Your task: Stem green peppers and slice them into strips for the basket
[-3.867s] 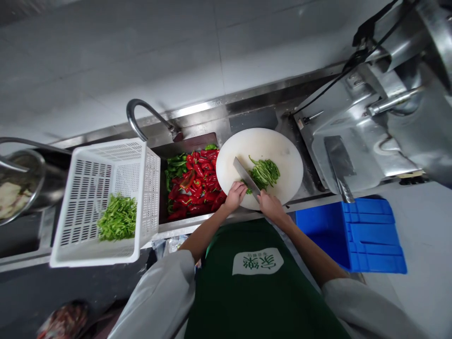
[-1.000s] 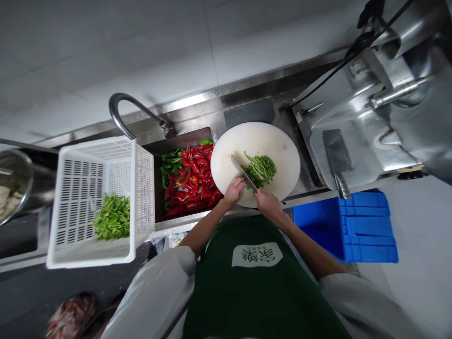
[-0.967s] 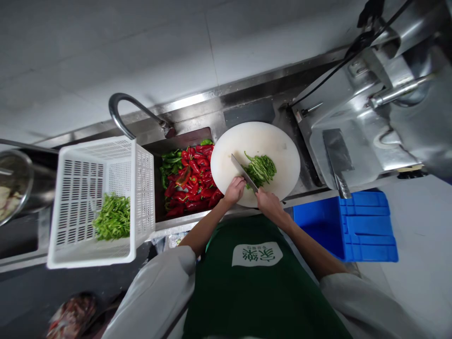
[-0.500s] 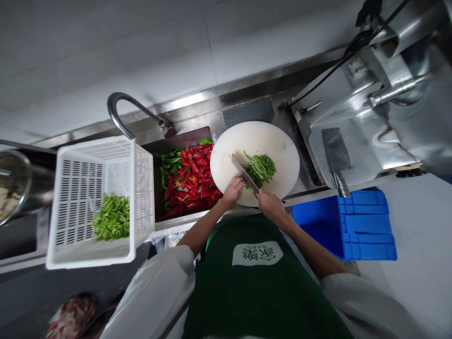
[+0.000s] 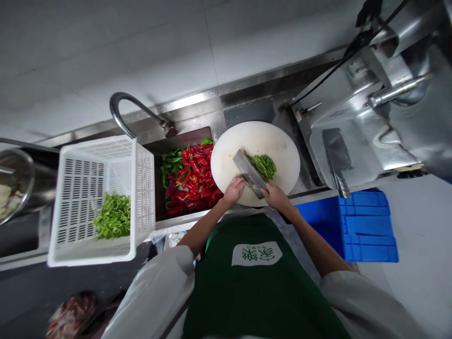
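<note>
A round white cutting board [image 5: 226, 141] bears a pile of cut green vegetable strips [image 5: 264, 166]. My right hand [image 5: 276, 197] is closed round the handle end of a cleaver [image 5: 250, 174], whose broad blade lies slanted over the board, along the left side of the pile. At the board's lower left edge is my left hand [image 5: 235, 189], its fingers bent and pressed together beside the blade. Some green shows near its fingertips, but what they grip, if anything, is too small to tell.
Left of the board a sink [image 5: 183, 137] holds red and green peppers [image 5: 196, 176]. A white basket [image 5: 133, 197] with cut greens stands further left, near a curved faucet [image 5: 122, 125]. At the right are another cleaver [image 5: 339, 150] and a blue crate [image 5: 369, 226].
The cleaver has tipped over so that its broad side now shows, covering the left part of the greens. My right hand has moved slightly right and up with it.
</note>
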Motion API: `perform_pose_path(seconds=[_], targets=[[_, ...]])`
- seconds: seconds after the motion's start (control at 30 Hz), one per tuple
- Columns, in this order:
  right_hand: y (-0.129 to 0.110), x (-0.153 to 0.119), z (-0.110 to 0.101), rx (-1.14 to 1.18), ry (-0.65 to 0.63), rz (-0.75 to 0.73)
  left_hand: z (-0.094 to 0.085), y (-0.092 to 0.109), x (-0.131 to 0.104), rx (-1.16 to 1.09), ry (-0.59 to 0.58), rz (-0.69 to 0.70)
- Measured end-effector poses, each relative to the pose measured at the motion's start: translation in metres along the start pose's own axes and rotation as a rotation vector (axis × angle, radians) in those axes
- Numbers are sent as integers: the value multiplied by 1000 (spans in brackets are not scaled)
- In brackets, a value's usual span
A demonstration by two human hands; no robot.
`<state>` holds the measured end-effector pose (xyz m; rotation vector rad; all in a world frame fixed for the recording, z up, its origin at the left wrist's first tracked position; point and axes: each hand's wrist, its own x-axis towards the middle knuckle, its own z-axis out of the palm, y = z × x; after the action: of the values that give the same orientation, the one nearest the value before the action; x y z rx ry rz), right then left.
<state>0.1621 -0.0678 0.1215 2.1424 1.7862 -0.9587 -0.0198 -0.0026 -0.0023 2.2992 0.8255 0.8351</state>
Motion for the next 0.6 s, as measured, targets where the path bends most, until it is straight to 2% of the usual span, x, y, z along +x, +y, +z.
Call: perform_pose_path(seconds=[0.07, 0.17, 0.23, 0.3, 0.37, 0.43, 0.5, 0.6], targets=[[3, -6, -3, -22, 38, 31, -5, 3, 2, -16, 107, -58], [-2, -11, -2, -40, 22, -26, -23, 2, -5, 29, 424, -292], [-4, -11, 2, -43, -35, -90, -40, -4, -20, 88, 616, -474], [3, -7, 7, -53, -72, -121, -59, -15, -45, 144, 704, -643], [17, 1, 12, -57, -59, -146, -78, -28, -78, 204, 659, -866], [36, 13, 13, -41, -12, -179, -96, -42, -112, 245, 506, -1148], [52, 24, 12, 10, 44, -179, -114, -57, -145, 258, 365, -1373], [63, 32, 8, 95, 80, -87, -139, -87, -182, 255, 288, -1512]])
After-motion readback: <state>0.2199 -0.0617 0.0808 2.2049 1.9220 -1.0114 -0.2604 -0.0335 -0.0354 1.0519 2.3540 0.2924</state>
